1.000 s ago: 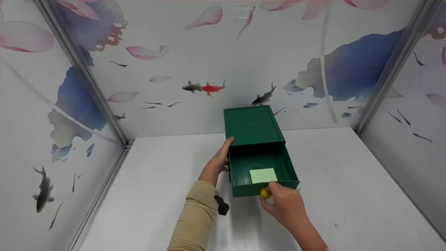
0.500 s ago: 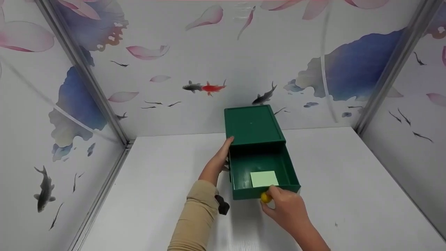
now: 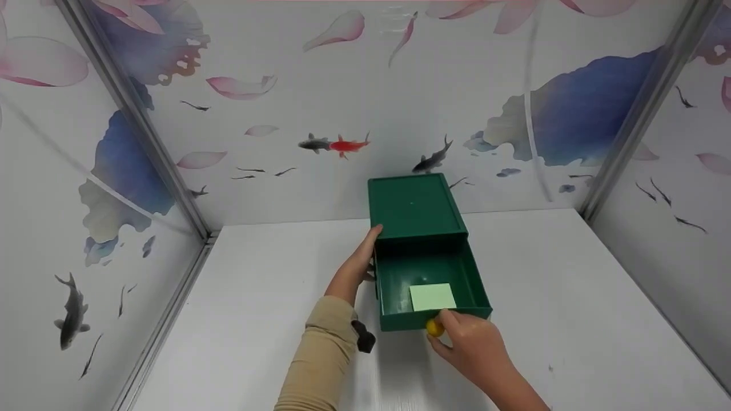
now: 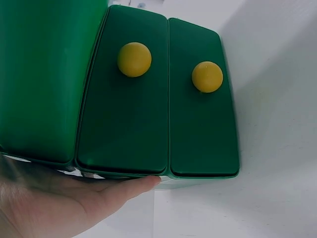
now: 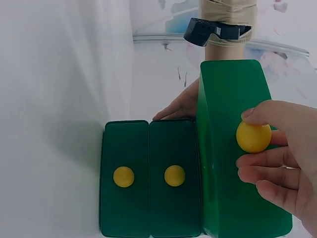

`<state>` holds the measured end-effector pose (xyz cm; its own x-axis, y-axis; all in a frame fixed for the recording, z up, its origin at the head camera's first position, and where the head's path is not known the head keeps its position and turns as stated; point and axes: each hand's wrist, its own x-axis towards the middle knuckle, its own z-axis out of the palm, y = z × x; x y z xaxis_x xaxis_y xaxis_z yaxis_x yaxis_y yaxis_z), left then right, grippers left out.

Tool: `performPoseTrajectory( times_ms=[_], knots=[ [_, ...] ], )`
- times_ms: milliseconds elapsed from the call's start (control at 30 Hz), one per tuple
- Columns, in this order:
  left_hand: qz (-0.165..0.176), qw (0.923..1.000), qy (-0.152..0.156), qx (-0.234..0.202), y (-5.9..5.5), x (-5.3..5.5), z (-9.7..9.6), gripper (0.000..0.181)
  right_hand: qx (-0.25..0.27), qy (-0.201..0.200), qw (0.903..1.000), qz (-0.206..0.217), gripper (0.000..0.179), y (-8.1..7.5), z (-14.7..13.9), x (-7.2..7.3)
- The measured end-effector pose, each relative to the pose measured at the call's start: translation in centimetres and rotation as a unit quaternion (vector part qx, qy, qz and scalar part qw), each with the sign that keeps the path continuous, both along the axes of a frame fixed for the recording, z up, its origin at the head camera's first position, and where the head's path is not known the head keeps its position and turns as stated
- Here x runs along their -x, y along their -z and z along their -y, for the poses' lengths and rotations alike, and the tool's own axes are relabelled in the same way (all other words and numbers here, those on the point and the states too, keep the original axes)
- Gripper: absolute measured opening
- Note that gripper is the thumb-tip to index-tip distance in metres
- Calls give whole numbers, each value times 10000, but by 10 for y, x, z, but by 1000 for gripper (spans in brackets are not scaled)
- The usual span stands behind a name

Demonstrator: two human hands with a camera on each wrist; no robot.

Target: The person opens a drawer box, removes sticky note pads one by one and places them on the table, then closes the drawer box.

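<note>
A green drawer cabinet (image 3: 417, 204) stands on the white table against the back wall, its top drawer (image 3: 402, 323) pulled out toward me. In the right wrist view, my right hand (image 5: 292, 148) pinches that drawer's round yellow knob (image 5: 253, 137) between thumb and fingers. My left hand (image 3: 358, 258) rests along the cabinet's left side, its fingers extended flat there in the left wrist view. A pale green paper pad (image 3: 433, 297) lies in the drawer near its front wall. Two lower drawers, with yellow knobs (image 4: 134, 59), are closed.
The white tabletop (image 3: 571, 319) spreads on both sides of the cabinet. Printed panels with fish and petals form the back wall (image 3: 342, 188) and side walls, with metal posts (image 3: 165, 165) at the corners. A black wrist strap piece (image 3: 364, 337) sits on the left sleeve.
My right hand has drawn the top drawer slightly farther out toward me, and the paper pad has come along with it. The left hand and the cabinet body have stayed put.
</note>
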<state>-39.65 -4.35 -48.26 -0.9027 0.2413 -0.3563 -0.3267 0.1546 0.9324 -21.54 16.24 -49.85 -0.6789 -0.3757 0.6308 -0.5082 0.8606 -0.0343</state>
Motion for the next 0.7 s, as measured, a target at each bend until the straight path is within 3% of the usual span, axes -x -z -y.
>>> performPoseTrajectory(
  times_ms=[233,500,700],
  knots=[
    [6,10000,-33,-6,0,0,-1,99,-506,-167,9969,575,36,-16,-6,-6],
    [-68,10000,-51,-47,-1,1,-2,98,-1093,-613,9835,1307,28,-49,-8,-14],
    [-43,9999,-52,-96,-1,0,-1,97,-1071,-1060,9731,1743,27,-72,-8,-25]
  ],
)
